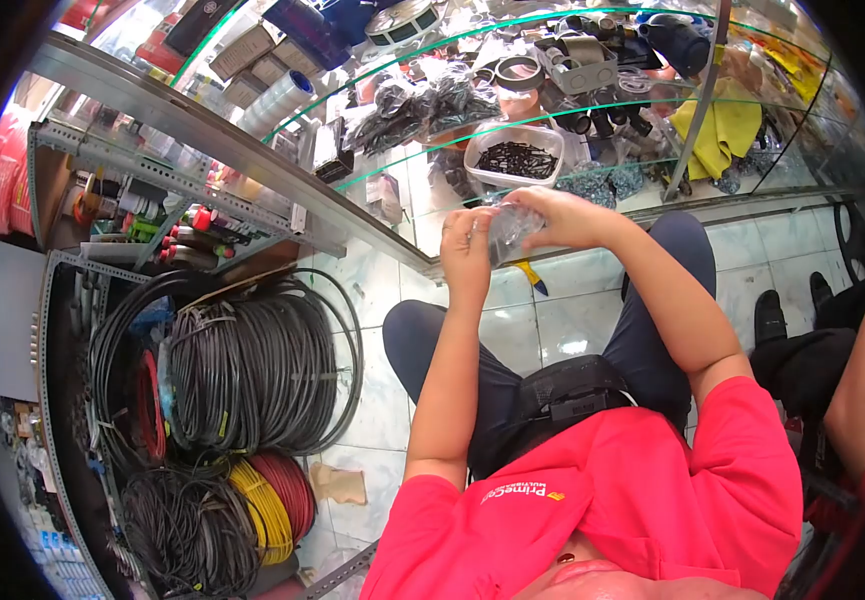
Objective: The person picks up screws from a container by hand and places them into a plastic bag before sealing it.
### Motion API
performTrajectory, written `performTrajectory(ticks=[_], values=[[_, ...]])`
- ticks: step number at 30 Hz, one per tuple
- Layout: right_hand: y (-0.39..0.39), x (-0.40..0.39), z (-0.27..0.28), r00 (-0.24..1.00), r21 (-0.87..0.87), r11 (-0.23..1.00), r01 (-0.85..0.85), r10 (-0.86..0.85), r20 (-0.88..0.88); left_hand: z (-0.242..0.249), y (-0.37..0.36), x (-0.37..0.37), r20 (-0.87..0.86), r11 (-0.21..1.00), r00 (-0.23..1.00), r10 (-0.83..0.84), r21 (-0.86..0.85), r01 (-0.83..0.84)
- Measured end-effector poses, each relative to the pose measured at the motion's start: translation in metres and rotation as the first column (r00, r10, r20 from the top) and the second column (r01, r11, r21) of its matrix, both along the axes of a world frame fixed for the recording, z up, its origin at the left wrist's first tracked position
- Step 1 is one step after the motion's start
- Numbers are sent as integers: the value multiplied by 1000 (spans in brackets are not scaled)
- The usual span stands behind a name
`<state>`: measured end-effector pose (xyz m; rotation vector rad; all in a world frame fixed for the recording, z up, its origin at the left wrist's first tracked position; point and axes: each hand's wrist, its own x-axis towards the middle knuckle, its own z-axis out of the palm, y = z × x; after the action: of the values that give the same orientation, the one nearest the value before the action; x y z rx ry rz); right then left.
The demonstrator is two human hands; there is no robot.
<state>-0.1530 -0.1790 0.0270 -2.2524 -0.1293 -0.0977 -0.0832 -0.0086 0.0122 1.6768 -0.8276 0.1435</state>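
Free to drop from the left hand and right hand between the dark-trousered knees to the glossy white tiled floor, beside a small yellow-and-black tool lying there. Blocked ahead by the silver metal cabinet frame and green-edged glass shelves. Passable leftward over bare tile beyond the left knee, then obstructed by a large coil of black cable. Open rightward past the right knee, as far as the dark shoes of another person.
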Motion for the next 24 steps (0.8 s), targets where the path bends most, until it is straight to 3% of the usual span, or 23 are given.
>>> performTrajectory(ticks=[1, 2, 3, 5, 7, 9, 10, 13, 14, 15, 16, 17, 18, 21, 22, 23, 24], values=[[4, -1, -3, 998, -46, 998, -45, 47, 37, 2, 0, -1, 1, 1000, 1000, 1, 2, -1], [10, -4, 4, 990, -49, 995, -85, 79, -114, 3, 1, -1, -15, 1000, 1000, 2, 13, -1], [17, -5, 4, 991, -47, 995, -84, 79, -113, 4, 2, -1, -32, 1000, 999, 2, 24, -1], [28, -6, 1, 999, -206, 979, 0, -8, -35, 2, 3, 3, -75, 999, 997, 13, -35, -16], [34, -6, 3, 999, -191, 982, -16, 8, -39, -2, 4, 5, -121, 995, 992, 24, -94, -36], [40, -2, -4, 997, -188, 981, 54, -43, 62, -2, 5, 4, -150, 994, 989, 9, -110, -26], [44, 0, -12, 966, -204, 967, 150, -100, 237, -1, 6, 3, -150, 994, 989, 9, -109, -26], [36, 14, -19, 947, -168, 972, 164, -108, 302, -1, 6, 2, -101, 999, 995, -11, -48, 7], [31, 14, -14, 896, -189, 964, 189, -90, 436, -1, 5, 2, -147, 997, 989, -12, -82, 0], [27, 13, -5, 894, -194, 964, 184, -82, 440, -1, 5, 2, -190, 993, 982, -11, -118, -12], [23, 11, 3, 920, 105, 988, 111, -142, 366, 0, 6, 2, -187, 992, 982, -5, -121, -18], [20, 8, 13, 946, 399, 915, 54, -175, 273, 1, 7, 2, -211, 993, 977, -12, -121, -14], [19, 3, 24, 963, 493, 868, 55, -176, 203, 2, 7, 1, -234, 993, 972, -21, -121, -8], [15, 7, 12, 961, 500, 860, 98, -213, 178, 0, 2, 0, -338, 977, 940, -51, -210, -22], [12, 5, 9, 959, 342, 931, 127, -204, 199, -1, 2, 0, -337, 977, 940, -53, -212, -21], [14, 3, 11, 958, 341, 931, 126, -203, 200, 3, 2, -2, -363, 981, 931, -35, -192, -38], [16, 1, 14, 969, 455, 887, 77, -175, 176, 6, 2, -2, -387, 984, 922, -16, -171, -55]])
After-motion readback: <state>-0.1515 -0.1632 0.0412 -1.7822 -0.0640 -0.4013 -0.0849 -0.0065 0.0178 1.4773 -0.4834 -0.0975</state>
